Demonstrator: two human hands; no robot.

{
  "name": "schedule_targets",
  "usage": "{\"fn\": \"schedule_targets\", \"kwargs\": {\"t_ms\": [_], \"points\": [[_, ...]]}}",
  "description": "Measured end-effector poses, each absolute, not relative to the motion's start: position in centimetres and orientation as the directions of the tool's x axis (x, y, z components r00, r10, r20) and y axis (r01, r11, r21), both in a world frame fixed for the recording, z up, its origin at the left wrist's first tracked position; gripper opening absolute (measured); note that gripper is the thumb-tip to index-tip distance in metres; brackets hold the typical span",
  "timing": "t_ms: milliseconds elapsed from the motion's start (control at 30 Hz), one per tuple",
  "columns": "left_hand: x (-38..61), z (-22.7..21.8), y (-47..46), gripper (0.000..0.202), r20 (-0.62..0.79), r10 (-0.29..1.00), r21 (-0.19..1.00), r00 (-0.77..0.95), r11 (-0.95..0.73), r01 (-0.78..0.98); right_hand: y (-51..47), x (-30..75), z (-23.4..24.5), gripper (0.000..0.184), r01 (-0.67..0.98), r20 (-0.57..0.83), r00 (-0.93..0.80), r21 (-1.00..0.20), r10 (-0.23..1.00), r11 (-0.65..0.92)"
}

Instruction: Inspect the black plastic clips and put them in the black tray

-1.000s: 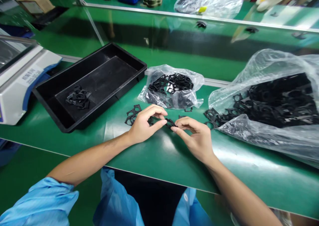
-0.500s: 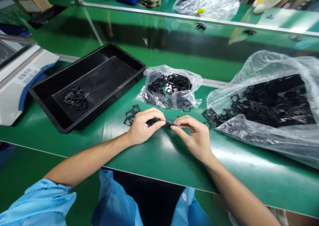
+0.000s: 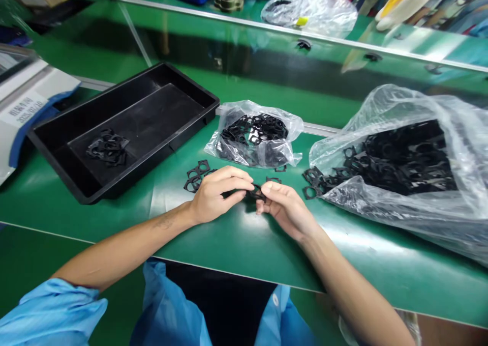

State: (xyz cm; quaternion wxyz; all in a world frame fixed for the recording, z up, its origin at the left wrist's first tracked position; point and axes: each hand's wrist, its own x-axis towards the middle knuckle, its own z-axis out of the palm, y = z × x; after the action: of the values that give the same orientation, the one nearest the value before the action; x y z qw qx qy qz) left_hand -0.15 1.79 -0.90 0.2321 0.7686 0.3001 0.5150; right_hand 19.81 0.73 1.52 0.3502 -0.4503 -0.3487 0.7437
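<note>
Your left hand [image 3: 221, 196] and right hand [image 3: 290, 211] pinch the black part [image 3: 256, 192] at centre frame, one at each end, probably to steady it; the bag [image 3: 404, 216] at right gapes toward them, seemingly for easy reach.

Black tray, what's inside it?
A small pile of black parts lies in the black tray, toward its left end; the pile's top hides whatever is beneath.
</note>
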Motion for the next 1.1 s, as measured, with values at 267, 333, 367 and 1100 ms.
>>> {"fn": "schedule_targets", "kwargs": {"t_ms": [267,333,367,1100], "points": [[-0.17,-0.86,1.94,0.009,0.600,0.773,0.724,0.204,-0.634,0.273,0.07,20.11,1.83,0.028,0.233,0.164,-0.210,-0.949,0.964,0.212],[-0.13,-0.83,1.90,0.008,0.588,0.786,0.740,0.193,-0.619,0.265,-0.09,20.16,1.85,0.017,0.306,0.264,-0.235,-0.893,0.935,0.329],[-0.12,-0.81,1.87,0.007,0.577,0.794,0.752,0.193,-0.608,0.253,-0.16,20.17,1.85,0.011,0.338,0.302,-0.240,-0.865,0.923,0.371],[0.45,-1.03,1.75,0.030,0.014,0.966,0.995,0.260,0.013,-0.102,-0.06,20.18,1.66,0.017,0.298,0.218,-0.185,-0.917,0.958,0.266]]}}
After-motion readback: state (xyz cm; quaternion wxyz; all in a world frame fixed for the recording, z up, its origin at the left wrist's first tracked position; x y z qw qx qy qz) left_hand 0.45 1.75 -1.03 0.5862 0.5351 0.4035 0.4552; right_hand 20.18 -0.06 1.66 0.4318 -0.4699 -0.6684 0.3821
